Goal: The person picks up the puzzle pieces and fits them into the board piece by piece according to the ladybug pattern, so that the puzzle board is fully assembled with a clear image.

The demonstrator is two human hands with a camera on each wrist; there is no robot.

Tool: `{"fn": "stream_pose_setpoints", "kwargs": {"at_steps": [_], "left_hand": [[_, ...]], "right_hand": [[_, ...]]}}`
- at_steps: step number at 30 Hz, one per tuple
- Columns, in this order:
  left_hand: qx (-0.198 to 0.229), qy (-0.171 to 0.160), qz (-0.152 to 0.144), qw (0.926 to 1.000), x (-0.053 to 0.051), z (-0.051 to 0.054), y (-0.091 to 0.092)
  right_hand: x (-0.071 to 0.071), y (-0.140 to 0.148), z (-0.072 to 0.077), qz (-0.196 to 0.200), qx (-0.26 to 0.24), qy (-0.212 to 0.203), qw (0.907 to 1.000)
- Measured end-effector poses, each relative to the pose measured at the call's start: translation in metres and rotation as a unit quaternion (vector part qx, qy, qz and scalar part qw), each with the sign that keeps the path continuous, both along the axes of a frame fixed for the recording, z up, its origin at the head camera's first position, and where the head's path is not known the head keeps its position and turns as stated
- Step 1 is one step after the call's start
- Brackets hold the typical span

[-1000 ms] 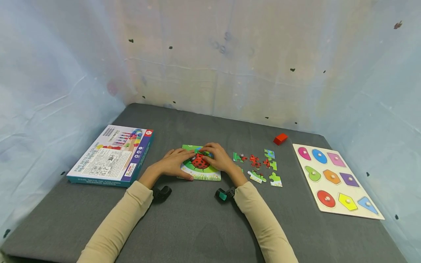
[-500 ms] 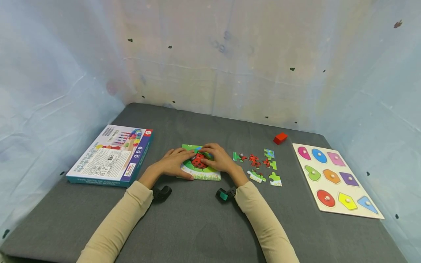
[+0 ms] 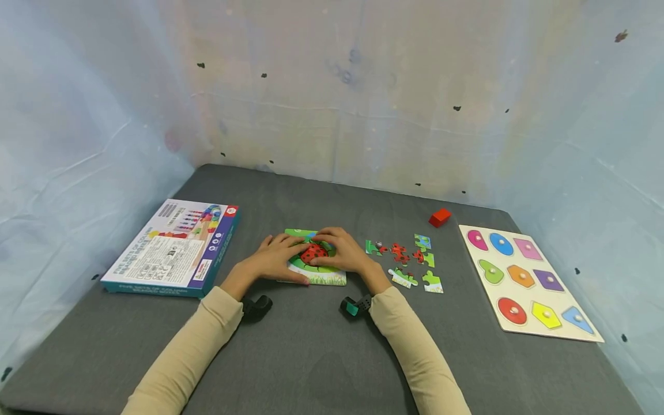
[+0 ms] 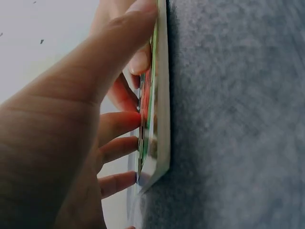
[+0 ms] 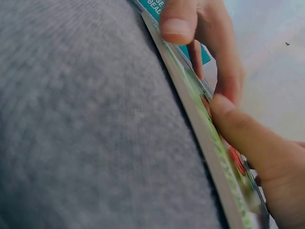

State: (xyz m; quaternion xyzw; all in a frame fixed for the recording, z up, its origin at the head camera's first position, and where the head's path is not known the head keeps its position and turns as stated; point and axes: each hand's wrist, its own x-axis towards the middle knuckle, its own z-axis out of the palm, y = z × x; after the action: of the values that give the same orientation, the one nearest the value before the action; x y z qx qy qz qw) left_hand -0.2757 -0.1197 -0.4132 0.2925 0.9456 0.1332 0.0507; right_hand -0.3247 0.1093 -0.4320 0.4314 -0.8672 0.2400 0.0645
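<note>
A square ladybug board [image 3: 332,278] lies flat on the grey cloth between both hands. The left hand [image 3: 274,257] rests over its left side, fingertips on the picture and thumb along the front edge; the left wrist view shows these spread fingers touching the board [image 4: 163,105]. From the right, the right hand [image 3: 346,251] reaches over the board with thumb and fingertips on the picture's surface. In the right wrist view its thumb [image 5: 248,131] touches the picture. Whether a loose piece lies under those fingertips cannot be told.
Several loose puzzle pieces [image 3: 402,278] lie right of the board. Farther right is a shape board [image 3: 510,294] with coloured knobbed shapes, and a red block [image 3: 440,218] sits behind. A flat box [image 3: 171,248] lies at the left. Hanging sheets surround the grey table [image 3: 321,357].
The right thumb has shifted slightly left over the ladybug picture. The left hand stays nearly in place, and the whole head view has moved a little.
</note>
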Motion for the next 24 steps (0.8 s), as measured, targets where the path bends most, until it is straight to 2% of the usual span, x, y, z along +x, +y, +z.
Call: {"fn": "stream_pose_setpoints", "kwargs": {"at_steps": [4, 10, 13, 24], "left_hand": [[0.002, 0.004, -0.010, 0.9999, -0.0019, 0.0024, 0.0027], [0.037, -0.030, -0.032, 0.9983, -0.0045, 0.0079, 0.0067], [0.036, -0.042, -0.033, 0.9979, -0.0048, 0.0091, 0.0070], [0.024, -0.041, -0.037, 0.9982, -0.0033, 0.0088, 0.0081]], "right_hand": [[0.0011, -0.0002, 0.0008, -0.004, 0.006, -0.009, 0.9999], [0.0016, 0.0001, 0.0006, -0.004, 0.008, -0.017, 0.9998], [0.0019, 0.0003, 0.0008, -0.002, 0.004, -0.021, 0.9998], [0.0034, -0.0004, 0.0042, -0.012, 0.018, -0.039, 0.9990]]}}
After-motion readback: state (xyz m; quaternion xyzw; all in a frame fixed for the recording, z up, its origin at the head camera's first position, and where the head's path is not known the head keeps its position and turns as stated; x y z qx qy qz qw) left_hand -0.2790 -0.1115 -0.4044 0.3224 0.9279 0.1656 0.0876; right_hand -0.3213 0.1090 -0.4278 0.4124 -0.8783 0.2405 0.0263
